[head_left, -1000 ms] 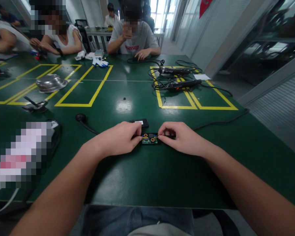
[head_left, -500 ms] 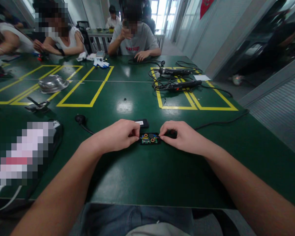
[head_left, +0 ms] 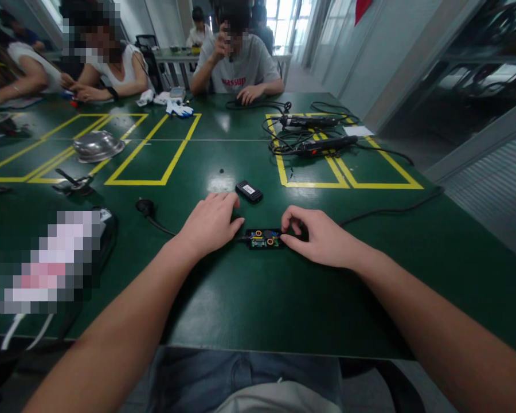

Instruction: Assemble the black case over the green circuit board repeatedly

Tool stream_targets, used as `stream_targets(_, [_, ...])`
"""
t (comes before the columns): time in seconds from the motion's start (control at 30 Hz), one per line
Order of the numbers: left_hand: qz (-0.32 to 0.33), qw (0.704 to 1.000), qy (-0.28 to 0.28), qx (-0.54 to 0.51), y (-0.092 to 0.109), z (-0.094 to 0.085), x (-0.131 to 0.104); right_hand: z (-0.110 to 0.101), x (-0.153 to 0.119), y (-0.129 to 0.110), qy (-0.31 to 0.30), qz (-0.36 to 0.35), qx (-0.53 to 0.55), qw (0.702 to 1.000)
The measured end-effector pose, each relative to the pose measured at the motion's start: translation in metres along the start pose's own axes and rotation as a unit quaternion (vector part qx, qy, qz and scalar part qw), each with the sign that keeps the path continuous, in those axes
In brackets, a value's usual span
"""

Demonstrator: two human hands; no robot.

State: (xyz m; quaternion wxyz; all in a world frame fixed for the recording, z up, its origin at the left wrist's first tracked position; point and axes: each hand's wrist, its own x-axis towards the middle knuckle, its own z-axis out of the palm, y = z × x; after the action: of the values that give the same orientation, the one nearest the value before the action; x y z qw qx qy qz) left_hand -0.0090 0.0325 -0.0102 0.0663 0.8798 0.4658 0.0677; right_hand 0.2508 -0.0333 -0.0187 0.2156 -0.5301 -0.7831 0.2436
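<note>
A small black case (head_left: pixel 264 246) lies on the green table with its inside showing: a circuit board, copper coils and coloured wires. Cables leave it at both ends. At its right end my right hand (head_left: pixel 322 238) has thumb and fingertips closed around the cable end. My left hand (head_left: pixel 210 223) is just left of the case, thumb and fingers apart, holding nothing. Beyond the case rests a black cover (head_left: pixel 249 191) with a white label, touched by neither hand. A black plug (head_left: pixel 145 207) sits on the left, its cable passing behind my left hand.
Black corded tools (head_left: pixel 322 143) lie in tangled cables at the back right. A metal bowl (head_left: pixel 98 146) and a dark metal part (head_left: pixel 74 182) are at the left, near a blurred-out object (head_left: pixel 55 252). White gloves (head_left: pixel 179 109) lie far back. People sit across the table.
My left hand has let go of the case's left end and moved up and away. The black cover now lies farther from the case, turned at an angle. The view has shifted slightly.
</note>
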Motion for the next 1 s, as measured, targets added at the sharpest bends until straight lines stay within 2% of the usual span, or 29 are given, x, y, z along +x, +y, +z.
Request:
stream_targets(0.1, [-0.005,0.998,0.059,-0.015,-0.002,0.006,0.002,0.001,0.000,0.000,0.002,0.000,0.004,1.000])
stream_targets(0.2, [0.040,0.994,0.094,-0.025,-0.006,0.013,0.005,0.002,0.000,-0.002,0.007,-0.006,0.007,1.000])
stream_targets(0.27, [0.062,0.994,0.086,-0.020,-0.008,0.017,0.007,0.003,0.000,-0.003,0.011,-0.013,0.003,1.000])
stream_targets(0.47, [0.073,0.997,0.030,0.000,-0.013,0.019,0.011,0.004,0.001,-0.004,0.009,-0.027,-0.004,1.000])
stream_targets(0.67, [0.094,0.995,0.042,-0.010,-0.011,0.013,0.011,0.004,0.001,-0.005,0.006,-0.035,-0.001,0.999])
stream_targets(0.83, [0.126,0.989,0.075,-0.023,-0.009,0.007,0.009,0.004,0.000,-0.006,0.008,-0.039,-0.001,0.999])
stream_targets(1.0, [0.114,0.987,0.106,-0.045,-0.008,0.009,0.006,0.004,0.000,-0.007,0.012,-0.041,0.000,0.999])
